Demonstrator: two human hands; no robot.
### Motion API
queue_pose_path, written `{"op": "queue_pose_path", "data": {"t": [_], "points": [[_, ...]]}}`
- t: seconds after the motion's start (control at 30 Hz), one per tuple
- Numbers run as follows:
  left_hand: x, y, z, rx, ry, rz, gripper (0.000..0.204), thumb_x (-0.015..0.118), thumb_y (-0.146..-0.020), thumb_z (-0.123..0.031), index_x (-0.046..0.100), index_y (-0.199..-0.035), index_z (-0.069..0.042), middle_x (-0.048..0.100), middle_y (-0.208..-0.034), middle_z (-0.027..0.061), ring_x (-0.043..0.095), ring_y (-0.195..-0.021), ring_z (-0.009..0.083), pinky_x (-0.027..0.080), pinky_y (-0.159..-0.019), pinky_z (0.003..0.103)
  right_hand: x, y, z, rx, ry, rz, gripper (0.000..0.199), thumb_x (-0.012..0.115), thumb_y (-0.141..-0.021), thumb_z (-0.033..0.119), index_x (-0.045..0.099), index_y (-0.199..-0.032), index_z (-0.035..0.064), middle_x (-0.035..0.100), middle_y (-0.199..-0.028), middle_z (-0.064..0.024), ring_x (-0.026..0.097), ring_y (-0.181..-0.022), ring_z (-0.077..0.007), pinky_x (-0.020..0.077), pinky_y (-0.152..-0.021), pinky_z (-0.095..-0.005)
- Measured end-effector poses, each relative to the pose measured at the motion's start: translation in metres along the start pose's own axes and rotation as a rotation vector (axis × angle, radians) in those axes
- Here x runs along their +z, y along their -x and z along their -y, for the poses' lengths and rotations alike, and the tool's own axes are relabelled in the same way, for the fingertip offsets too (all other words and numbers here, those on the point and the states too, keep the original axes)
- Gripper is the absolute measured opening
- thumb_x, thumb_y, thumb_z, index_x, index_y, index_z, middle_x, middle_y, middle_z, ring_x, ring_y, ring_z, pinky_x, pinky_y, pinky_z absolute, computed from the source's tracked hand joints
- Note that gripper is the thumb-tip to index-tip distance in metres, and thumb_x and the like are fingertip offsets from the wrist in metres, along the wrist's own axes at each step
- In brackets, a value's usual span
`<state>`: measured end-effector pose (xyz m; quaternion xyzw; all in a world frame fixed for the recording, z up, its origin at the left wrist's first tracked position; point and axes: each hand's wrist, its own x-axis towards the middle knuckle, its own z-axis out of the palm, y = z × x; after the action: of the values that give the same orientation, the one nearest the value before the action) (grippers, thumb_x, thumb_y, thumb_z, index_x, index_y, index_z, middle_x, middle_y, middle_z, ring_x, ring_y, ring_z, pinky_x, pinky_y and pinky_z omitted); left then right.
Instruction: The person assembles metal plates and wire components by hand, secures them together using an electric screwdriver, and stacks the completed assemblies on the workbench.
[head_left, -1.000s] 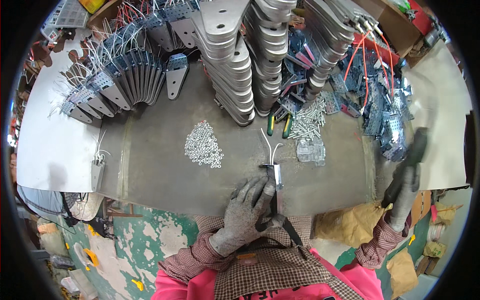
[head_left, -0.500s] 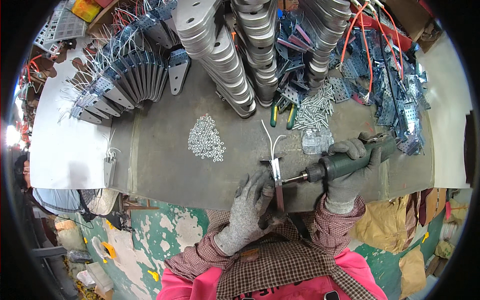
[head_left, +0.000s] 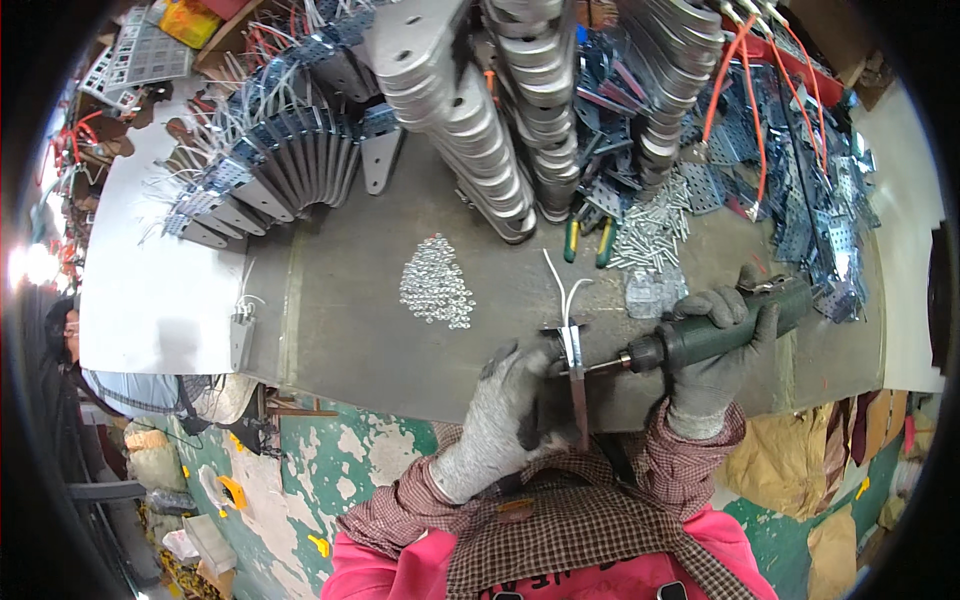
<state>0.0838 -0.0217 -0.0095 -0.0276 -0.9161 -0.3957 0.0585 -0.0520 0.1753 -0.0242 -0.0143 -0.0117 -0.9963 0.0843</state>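
My left hand (head_left: 500,400), in a grey glove, grips a metal bracket assembly (head_left: 574,365) from its left side. The bracket stands on edge near the front of the table, with white wires (head_left: 566,290) rising from its far end. Some of the left fingers are hidden behind the palm. My right hand (head_left: 718,345), gloved too, is wrapped around a dark green electric screwdriver (head_left: 700,342). Its bit points left and meets the bracket's right side. Beyond the bracket lies a pile of small nuts (head_left: 436,285), and a heap of screws (head_left: 650,235) sits farther right.
Tall stacks of metal plates (head_left: 490,150) stand at the back. Finished-looking wired brackets (head_left: 300,160) line up at the back left; perforated blue-grey plates (head_left: 790,200) pile at the right. Green-handled pliers (head_left: 588,240) and a clear plastic piece (head_left: 655,290) lie near the screws.
The view has shifted, moving the whole scene slightly right and down. My left fingers have curled in more at the bracket. The screwdriver bit stays against the bracket.
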Motion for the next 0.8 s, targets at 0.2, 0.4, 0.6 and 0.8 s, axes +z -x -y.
{"op": "queue_pose_path", "data": {"t": [0.2,0.4,0.6,0.8], "points": [[-0.051,-0.034,0.024,-0.087,-0.72,-0.128,0.041,0.072,-0.075,-0.013,0.061,-0.114,-0.006,0.056,-0.11,0.0146,0.053,-0.11,0.0331,0.045,-0.093,0.045,-0.004,-0.002,0.004,-0.028,0.127,0.055,0.044,0.056,-0.099,0.026,0.046,-0.136,0.0041,0.041,-0.077,0.0013,0.045,-0.075,-0.0105,0.0432,-0.088,-0.0369],[-0.065,-0.061,0.033,0.024,-0.912,0.032,0.022,0.064,-0.079,-0.02,0.062,-0.092,-0.002,0.057,-0.099,0.017,0.054,-0.1,0.0341,0.045,-0.087,0.046,0.0,0.0,0.001,-0.021,0.035,-0.02,0.044,0.056,-0.098,0.027,0.047,-0.135,0.0041,0.043,-0.078,0.0008,0.046,-0.075,-0.0109,0.0434,-0.088,-0.0366],[-0.046,-0.041,0.016,0.002,-0.486,-0.039,0.025,0.075,-0.073,-0.014,0.062,-0.091,-0.004,0.061,-0.101,0.014,0.059,-0.101,0.0299,0.049,-0.086,0.041,-0.003,-0.006,0.002,0.01,0.004,0.041,0.039,0.055,-0.099,0.028,0.051,-0.129,0.0038,0.045,-0.078,-0.0002,0.048,-0.076,-0.0117,0.0427,-0.089,-0.0365],[0.009,-0.011,-0.012,-0.165,0.321,-0.241,0.026,0.075,-0.076,-0.01,0.059,-0.096,-0.003,0.064,-0.101,0.0138,0.065,-0.084,0.0342,0.053,-0.07,0.041,0.003,-0.003,0.0,0.027,-0.006,-0.009,0.029,0.054,-0.099,0.027,0.053,-0.118,0.005,0.044,-0.076,0.0006,0.048,-0.076,-0.012,0.0419,-0.089,-0.037]]}}
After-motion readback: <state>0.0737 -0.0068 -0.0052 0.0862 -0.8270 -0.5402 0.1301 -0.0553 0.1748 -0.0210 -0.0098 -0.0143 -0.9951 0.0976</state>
